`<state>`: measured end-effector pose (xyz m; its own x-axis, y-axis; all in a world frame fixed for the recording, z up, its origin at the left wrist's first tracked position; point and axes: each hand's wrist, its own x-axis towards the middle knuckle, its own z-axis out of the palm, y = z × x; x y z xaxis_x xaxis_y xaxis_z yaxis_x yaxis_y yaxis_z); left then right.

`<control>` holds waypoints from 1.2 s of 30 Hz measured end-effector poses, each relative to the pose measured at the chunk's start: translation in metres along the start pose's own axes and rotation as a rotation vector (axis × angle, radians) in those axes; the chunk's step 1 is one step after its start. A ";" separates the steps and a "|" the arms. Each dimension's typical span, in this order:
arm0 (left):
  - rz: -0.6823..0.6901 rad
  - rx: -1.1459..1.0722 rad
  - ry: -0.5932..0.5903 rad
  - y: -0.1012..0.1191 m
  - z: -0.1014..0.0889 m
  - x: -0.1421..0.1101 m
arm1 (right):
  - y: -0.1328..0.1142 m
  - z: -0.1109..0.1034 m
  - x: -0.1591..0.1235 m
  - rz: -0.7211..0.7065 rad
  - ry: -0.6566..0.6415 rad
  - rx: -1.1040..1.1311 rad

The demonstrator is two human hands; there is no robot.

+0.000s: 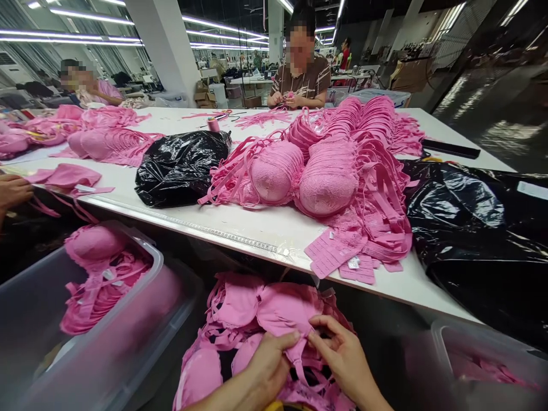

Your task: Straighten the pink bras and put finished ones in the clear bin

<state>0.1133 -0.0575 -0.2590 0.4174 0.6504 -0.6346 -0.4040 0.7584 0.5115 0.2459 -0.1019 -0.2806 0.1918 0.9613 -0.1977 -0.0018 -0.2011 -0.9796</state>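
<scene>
A pink bra [286, 305] lies across my lap, just below the table edge, with other pink bras [199, 371] beneath it. Its cups face up, smooth side showing. My left hand [272, 357] pinches the bra's lower edge between thumb and fingers. Close by on the right, my right hand [338, 348] has its thumb and forefinger closed on the same bra near a strap. The fingertips of both hands nearly meet. A bit of yellow [274, 406] shows at the bottom edge; what it is I cannot tell.
A white table [257, 222] bears a long stack of pink bras [329, 177], a metal ruler [205, 229] and black plastic bags [182, 165] [475, 228]. Plastic bins stand left [158, 265] and right [440, 337]. Co-workers [303, 71] sit across; another person's hand [15, 191] is at left.
</scene>
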 end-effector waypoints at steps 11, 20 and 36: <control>0.013 0.108 -0.022 -0.004 -0.006 -0.005 | -0.014 -0.003 0.003 -0.148 -0.103 -0.293; 0.032 0.175 0.009 -0.002 -0.007 -0.005 | -0.004 0.002 0.012 -0.391 -0.036 -0.532; -0.033 0.043 -0.025 -0.002 -0.005 -0.002 | 0.003 0.006 0.014 -0.790 -0.129 -0.914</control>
<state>0.1091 -0.0605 -0.2618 0.4501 0.6256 -0.6372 -0.3548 0.7801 0.5153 0.2433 -0.0878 -0.2870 -0.2724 0.8801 0.3889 0.7741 0.4405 -0.4547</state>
